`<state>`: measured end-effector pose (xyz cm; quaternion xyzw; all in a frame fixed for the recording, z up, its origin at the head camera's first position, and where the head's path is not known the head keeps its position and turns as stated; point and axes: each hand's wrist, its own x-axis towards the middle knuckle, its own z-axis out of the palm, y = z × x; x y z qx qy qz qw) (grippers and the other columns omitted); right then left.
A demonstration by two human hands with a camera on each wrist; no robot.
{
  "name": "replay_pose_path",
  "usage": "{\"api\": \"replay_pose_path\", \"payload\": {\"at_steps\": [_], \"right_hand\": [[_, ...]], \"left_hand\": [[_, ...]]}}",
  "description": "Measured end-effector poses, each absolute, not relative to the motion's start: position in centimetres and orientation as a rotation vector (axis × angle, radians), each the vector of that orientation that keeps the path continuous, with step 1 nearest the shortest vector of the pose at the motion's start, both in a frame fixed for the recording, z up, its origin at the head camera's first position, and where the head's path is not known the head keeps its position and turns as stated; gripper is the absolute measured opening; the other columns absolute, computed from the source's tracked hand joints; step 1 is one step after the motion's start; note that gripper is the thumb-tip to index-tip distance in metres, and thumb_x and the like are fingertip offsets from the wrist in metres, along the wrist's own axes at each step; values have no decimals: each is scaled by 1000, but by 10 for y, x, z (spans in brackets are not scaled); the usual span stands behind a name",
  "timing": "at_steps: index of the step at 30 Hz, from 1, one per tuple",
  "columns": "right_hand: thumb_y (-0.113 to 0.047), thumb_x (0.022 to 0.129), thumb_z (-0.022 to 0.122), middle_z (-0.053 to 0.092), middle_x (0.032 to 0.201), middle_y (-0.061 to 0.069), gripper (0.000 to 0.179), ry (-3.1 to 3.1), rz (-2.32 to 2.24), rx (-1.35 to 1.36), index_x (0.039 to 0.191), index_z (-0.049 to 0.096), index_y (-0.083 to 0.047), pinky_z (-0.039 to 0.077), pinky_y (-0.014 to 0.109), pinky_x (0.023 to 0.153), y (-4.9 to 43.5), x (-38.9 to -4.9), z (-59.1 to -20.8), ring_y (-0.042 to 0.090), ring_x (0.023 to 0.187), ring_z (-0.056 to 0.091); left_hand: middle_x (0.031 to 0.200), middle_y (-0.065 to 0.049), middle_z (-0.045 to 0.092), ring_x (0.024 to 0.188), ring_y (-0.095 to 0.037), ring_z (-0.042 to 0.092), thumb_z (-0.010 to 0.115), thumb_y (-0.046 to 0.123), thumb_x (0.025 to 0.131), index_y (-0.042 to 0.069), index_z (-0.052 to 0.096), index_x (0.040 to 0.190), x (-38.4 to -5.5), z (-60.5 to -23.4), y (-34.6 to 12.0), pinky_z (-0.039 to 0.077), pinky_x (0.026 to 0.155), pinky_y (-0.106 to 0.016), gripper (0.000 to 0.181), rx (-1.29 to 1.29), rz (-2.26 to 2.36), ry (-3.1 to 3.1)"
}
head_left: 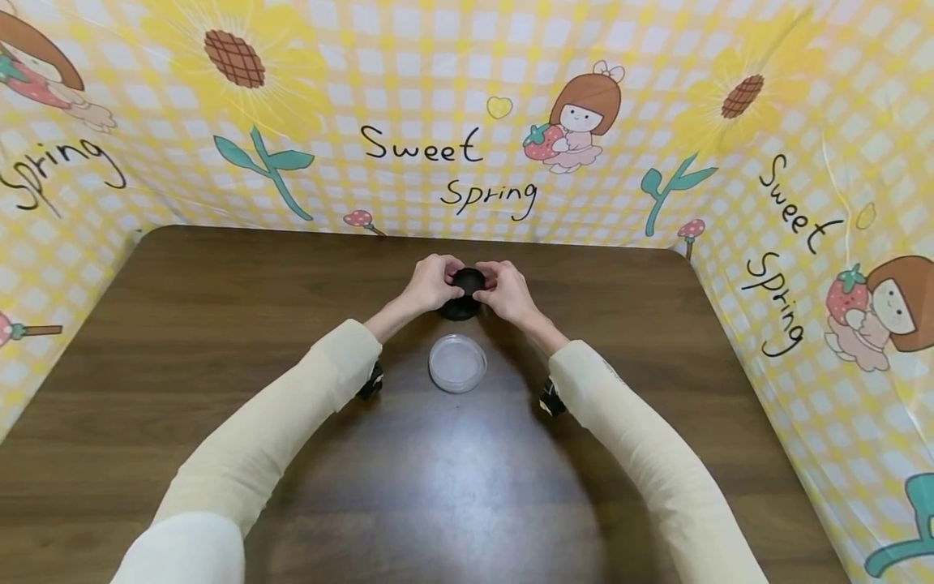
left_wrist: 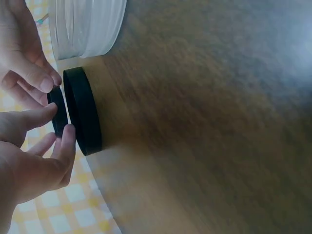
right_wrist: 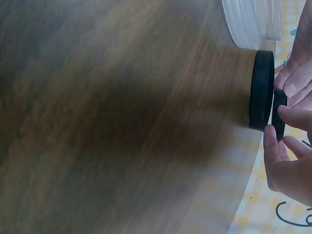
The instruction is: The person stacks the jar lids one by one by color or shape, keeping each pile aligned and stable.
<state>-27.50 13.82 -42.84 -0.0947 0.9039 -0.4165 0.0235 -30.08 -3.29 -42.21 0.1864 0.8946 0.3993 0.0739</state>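
Note:
Between my two hands is a small round black lid-like disc (head_left: 470, 280), held by its edge just above a wider, shallow black round piece (head_left: 460, 311) with a raised rim. My left hand (head_left: 433, 284) pinches the left side of the disc with thumb and fingers; my right hand (head_left: 508, 293) pinches the right side. In the left wrist view the small disc (left_wrist: 58, 112) appears slightly apart from the wider black piece (left_wrist: 87, 112), which rests on the table. Nearer to me stands a clear round container (head_left: 457, 363).
The brown wooden table (head_left: 350, 470) reaches back to a yellow checked cloth (head_left: 409, 89) printed with flowers and figures, which also stands along both sides. Black wrist devices show beneath both cream sleeves (head_left: 328, 369).

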Motion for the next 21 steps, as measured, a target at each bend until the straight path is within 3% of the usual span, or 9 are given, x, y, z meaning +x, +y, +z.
{"api": "replay_pose_path", "payload": {"at_steps": [12,21], "right_hand": [[1,84,72,52,117,21,46,2784,-1236,-380,128,58,5,53,30,83,130,-276,-424,28,98,64],[-1,84,73,51,116,21,46,2778,-1173,-401,128,59,4,52,29,85,124,-276,-430,28,99,63]], "left_hand": [[110,-21,55,101,-30,56,73,1,83,-7,60,120,-294,-422,-45,49,88,-36,40,568,1198,2703],[113,-22,57,103,-31,56,73,1,83,-7,60,121,-290,-430,-52,48,90,-37,41,543,1203,2703]]}}
